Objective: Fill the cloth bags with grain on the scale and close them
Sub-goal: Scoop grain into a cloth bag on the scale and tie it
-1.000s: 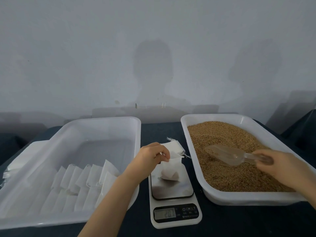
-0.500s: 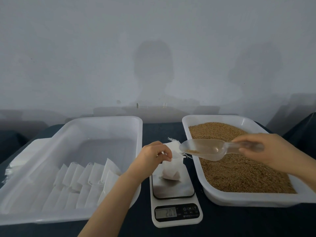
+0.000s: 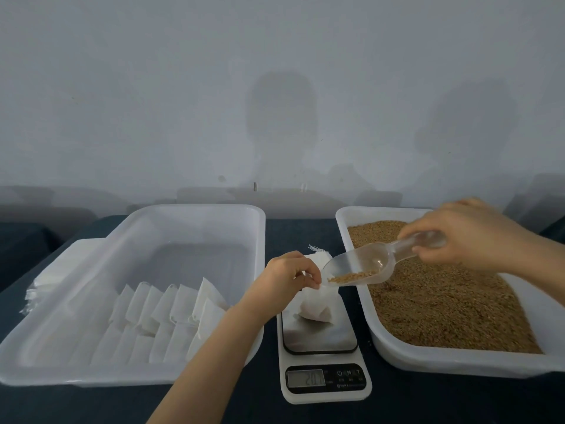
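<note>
Beside the left hand pinching the bag, the right hand grips a scoop whose grain may miss the mouth.

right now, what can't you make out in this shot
All in the head view:
scale display: digits too blurred to read with certainty.
cloth bag: its mouth and fill level are hidden behind the left hand and the scoop.
grain tray: near right corner cut off by the frame edge.
</note>
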### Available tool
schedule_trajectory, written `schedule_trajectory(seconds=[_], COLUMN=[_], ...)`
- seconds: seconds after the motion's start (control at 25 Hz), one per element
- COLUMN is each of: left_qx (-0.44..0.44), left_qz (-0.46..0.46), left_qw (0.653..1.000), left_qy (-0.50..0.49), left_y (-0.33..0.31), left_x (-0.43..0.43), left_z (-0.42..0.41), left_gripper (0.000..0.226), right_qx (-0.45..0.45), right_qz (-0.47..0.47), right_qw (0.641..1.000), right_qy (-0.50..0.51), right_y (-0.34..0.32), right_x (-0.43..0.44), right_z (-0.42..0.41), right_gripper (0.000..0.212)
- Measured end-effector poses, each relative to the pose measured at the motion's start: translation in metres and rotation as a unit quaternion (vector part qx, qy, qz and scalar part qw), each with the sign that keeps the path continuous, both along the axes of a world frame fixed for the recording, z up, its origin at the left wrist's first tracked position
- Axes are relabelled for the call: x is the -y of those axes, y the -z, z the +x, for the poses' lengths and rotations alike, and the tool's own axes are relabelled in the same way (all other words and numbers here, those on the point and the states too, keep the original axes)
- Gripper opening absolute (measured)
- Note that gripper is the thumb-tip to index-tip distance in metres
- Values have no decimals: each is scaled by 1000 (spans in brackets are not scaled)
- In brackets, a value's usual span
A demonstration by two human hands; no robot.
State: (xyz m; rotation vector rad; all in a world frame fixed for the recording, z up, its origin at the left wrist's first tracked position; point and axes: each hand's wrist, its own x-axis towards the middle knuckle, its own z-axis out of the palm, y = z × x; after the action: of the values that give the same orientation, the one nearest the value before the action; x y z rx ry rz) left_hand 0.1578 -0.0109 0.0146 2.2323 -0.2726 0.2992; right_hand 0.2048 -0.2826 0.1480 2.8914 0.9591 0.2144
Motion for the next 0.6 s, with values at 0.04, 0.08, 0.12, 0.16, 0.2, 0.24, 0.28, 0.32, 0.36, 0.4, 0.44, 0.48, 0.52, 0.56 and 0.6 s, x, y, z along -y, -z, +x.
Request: schedule_trajectory(seconds=[0.04, 0.08, 0.12, 0.16, 0.2, 0.24, 0.28, 0.32, 0.36, 0.4, 0.44, 0.48, 0.52, 0.56, 0.6], left_qx=[2, 2, 2, 2, 3, 5, 7, 9, 11, 11, 10, 8, 6, 5, 4], left_qz=[1, 3, 4, 3, 1, -1, -1, 1, 1, 0, -1, -2, -4, -6, -9], left_qw=[1000, 1000, 1000, 1000, 1000, 1000, 1000, 1000, 1000, 1000, 1000, 1000, 1000, 1000, 1000], left_qy=[1, 2, 3, 3, 4, 5, 6, 7, 7, 7, 6, 5, 5, 4, 4], left_y=[1, 1, 1, 1, 1, 1, 1, 1, 2, 2, 2, 3, 3, 3, 4], left_x=[0, 0, -1, -1, -1, -1, -1, -1, -1, -1, -1, 0, 0, 0, 0], left_z=[0, 0, 0, 0, 0, -1, -1, -1, 0, 0, 0, 0, 0, 0, 0], left_gripper=[31, 31, 30, 30, 30, 31, 30, 28, 25, 22, 19, 17, 15, 15, 14], right_qx=[23, 41, 55, 66, 75, 84, 92, 100, 107, 113, 119, 125, 130, 131, 124], right_qz=[-17, -32, -44, -55, -62, -67, -73, -79, -83, -86, -89, -93, -97, -97, -89], right_qw=[1000, 999, 997, 996, 995, 994, 992, 991, 990, 989, 987, 986, 985, 985, 987], right_qy=[-7, -14, -19, -23, -28, -32, -36, -41, -46, -50, -54, -55, -56, -55, -52], right_y=[-3, -7, -10, -13, -16, -18, -20, -20, -21, -20, -20, -18, -17, -16, -14], right_x=[-4, -7, -10, -13, -16, -18, -20, -22, -23, -23, -23, -23, -23, -22, -20], right_z=[2, 4, 4, 5, 4, 4, 4, 4, 3, 3, 3, 2, 2, 2, 2], right_gripper=[22, 25, 28, 29, 30, 30, 31, 31, 30, 29, 29, 29, 29, 29, 29])
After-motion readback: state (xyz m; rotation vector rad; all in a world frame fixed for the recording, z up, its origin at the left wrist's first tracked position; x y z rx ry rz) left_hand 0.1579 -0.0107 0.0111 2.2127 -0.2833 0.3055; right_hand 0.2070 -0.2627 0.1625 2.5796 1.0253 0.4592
